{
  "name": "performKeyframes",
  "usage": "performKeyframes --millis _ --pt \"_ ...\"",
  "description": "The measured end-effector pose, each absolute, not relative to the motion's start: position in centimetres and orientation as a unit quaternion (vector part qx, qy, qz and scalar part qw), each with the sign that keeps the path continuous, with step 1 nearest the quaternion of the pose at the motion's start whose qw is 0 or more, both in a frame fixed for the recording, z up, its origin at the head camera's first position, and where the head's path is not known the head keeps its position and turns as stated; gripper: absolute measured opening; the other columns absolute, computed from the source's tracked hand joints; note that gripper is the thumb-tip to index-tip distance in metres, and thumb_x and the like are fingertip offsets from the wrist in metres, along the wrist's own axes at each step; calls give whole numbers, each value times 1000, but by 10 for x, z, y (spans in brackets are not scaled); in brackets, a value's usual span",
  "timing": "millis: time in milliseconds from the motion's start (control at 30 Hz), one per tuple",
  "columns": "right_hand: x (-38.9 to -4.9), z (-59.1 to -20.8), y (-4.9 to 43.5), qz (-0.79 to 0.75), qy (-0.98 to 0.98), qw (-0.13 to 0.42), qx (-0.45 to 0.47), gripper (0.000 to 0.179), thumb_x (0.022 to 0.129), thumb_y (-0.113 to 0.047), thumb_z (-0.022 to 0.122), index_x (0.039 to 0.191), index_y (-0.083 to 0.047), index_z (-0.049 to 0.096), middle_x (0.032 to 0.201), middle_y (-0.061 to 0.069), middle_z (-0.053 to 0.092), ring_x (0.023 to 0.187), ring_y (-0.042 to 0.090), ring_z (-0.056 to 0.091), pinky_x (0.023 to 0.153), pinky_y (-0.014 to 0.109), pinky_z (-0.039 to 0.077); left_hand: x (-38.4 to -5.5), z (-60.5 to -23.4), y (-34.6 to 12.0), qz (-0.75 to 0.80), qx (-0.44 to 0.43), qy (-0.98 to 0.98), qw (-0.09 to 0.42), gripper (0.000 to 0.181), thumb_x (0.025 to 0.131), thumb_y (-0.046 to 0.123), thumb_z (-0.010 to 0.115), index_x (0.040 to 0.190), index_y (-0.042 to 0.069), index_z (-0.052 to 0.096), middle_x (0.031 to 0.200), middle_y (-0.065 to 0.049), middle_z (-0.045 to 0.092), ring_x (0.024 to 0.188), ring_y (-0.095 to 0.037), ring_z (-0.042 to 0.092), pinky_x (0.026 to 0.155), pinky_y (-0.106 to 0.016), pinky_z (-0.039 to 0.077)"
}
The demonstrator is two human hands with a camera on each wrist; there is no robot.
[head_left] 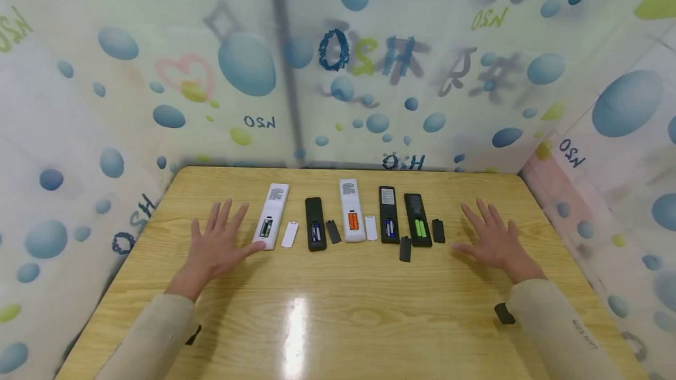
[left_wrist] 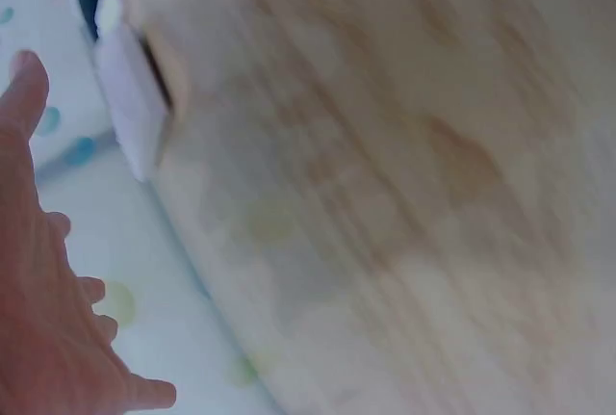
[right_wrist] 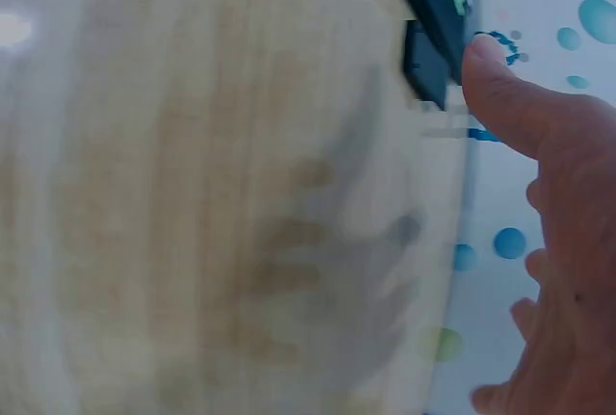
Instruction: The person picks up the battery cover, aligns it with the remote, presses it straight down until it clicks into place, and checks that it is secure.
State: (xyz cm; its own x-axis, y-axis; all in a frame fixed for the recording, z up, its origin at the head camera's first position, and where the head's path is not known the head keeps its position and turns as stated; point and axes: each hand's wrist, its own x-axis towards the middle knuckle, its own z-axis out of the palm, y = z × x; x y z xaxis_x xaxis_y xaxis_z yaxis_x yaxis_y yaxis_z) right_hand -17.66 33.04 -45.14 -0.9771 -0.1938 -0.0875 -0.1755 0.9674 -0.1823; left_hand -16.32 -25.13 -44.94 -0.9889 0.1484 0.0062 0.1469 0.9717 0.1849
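My left hand (head_left: 213, 248) is spread with straight fingers over the table's left side, its thumb tip overlapping the lower end of a white remote control (head_left: 277, 204) in the head view. Spread likewise on the right, my right hand (head_left: 493, 245) holds nothing; nearest to it is a black battery cover (head_left: 438, 231). Between the hands lie a black remote (head_left: 314, 211), a second white remote (head_left: 349, 199) with orange batteries, another black remote (head_left: 388, 209), and a black remote (head_left: 415, 211) with green batteries. All have their battery compartments uncovered, batteries showing inside.
Loose covers lie near the remotes: a white cover (head_left: 290, 234), a black cover (head_left: 333, 231), another white cover (head_left: 371, 228) and a black cover (head_left: 405, 249) nearer the front. The wooden table (head_left: 348, 315) meets a patterned curtain (head_left: 317, 104) behind and at both sides.
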Motion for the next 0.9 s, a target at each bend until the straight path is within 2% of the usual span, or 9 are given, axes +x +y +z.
performKeyframes --millis 100,167,333,467,600,767,900 --pt "-178 -444 331 -81 990 51 -106 99 85 -67 58 157 -17 13 160 27 7 142 54 14 102 80 19 -164 -443 -239 112 85 990 -9 91 87 70 52 155 17 24 162 -20 10 149 -43 6 110 -75 7" --pt "-179 -440 331 -76 989 50 -114 98 85 -66 59 157 -16 15 160 28 9 140 55 18 99 79 26 -165 -438 -228 126 97 987 -32 83 89 62 58 152 13 32 160 -23 18 148 -44 13 111 -72 15" --pt "-182 -431 330 -75 988 48 -125 95 87 -58 64 157 -15 16 158 28 16 136 56 26 94 78 31 -173 -425 -196 186 129 972 -67 64 90 36 69 142 6 47 147 -25 41 137 -45 36 106 -65 35" --pt "-185 -426 329 -83 987 47 -131 88 89 -48 66 155 -12 21 150 31 31 126 55 40 91 73 39 -183 -414 -167 265 140 953 -32 53 93 30 66 139 7 51 141 -19 52 129 -39 49 103 -58 42" --pt "-186 -419 328 -94 986 47 -133 78 90 -40 67 151 -8 30 135 32 46 110 49 54 85 65 46 -196 -405 -131 345 156 926 13 47 95 26 64 137 9 53 134 -14 59 118 -32 59 98 -50 49" --pt "-186 -415 326 -97 984 69 -130 66 92 -35 66 145 -5 41 126 26 55 105 42 59 85 61 48 -209 -405 -82 395 175 900 56 40 95 22 63 133 11 57 127 -11 64 107 -26 66 90 -40 55" --pt "-187 -413 323 -87 984 79 -132 59 93 -33 65 139 -1 48 121 24 59 104 39 60 87 60 48 -216 -408 -49 426 167 883 105 37 96 22 62 133 15 58 127 -8 64 107 -23 66 84 -36 57"
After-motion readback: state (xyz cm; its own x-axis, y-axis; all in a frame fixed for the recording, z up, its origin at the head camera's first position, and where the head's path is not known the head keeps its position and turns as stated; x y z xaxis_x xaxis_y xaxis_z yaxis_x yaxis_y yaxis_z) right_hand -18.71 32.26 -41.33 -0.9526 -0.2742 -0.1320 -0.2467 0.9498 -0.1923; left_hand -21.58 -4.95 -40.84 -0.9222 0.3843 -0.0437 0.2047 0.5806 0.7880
